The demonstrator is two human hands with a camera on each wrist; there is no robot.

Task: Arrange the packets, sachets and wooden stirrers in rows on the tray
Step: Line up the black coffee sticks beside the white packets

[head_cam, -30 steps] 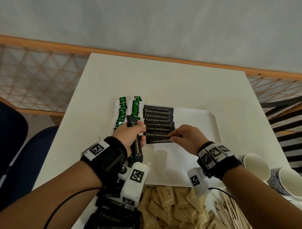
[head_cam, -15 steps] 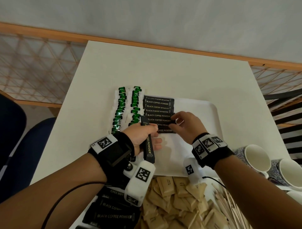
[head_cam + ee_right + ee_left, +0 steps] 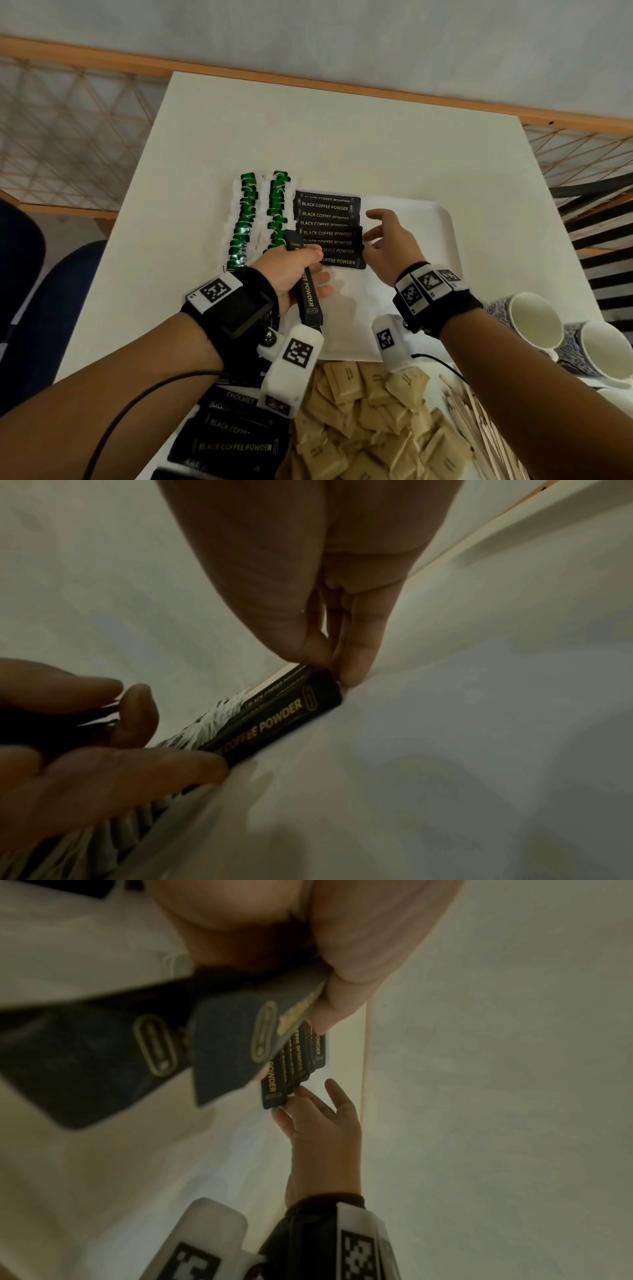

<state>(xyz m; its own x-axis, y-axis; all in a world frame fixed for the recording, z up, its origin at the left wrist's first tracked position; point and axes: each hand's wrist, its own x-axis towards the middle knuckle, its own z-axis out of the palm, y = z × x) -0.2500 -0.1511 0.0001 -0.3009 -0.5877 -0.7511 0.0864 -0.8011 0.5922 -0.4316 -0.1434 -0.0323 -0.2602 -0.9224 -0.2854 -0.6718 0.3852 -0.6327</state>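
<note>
Nearest: tan paper sachets (image 3: pixel 363 421) and flat wooden stirrers (image 3: pixel 479 431) heaped at desk (image 3: pixel 342 137) edge. L hand (image 3: pixel 291 270) grasps glossy black packets (image 3: pixel 306 291); R hand (image 3: pixel 390 243), fingers relaxed, touches packet row (image 3: pixel 329 228) on white tray (image 3: pixel 424 240). Vs 0.5 s ago, R fingers have spread, no longer pinching.

A white tray (image 3: pixel 435 219) lies on the bench. Along its left side run two columns of green-and-white sachets (image 3: pixel 260 219), overlapping one another. Just to their right, black packets (image 3: pixel 327 228) lettered "BLACK COFFEE POWDER" lie crosswise, stacked in an overlapping column. More black packets (image 3: pixel 236 442), tan sachets (image 3: pixel 363 421) in a loose heap and pale wooden stirrers (image 3: pixel 479 428) lie in front of the tray's near edge.
</note>
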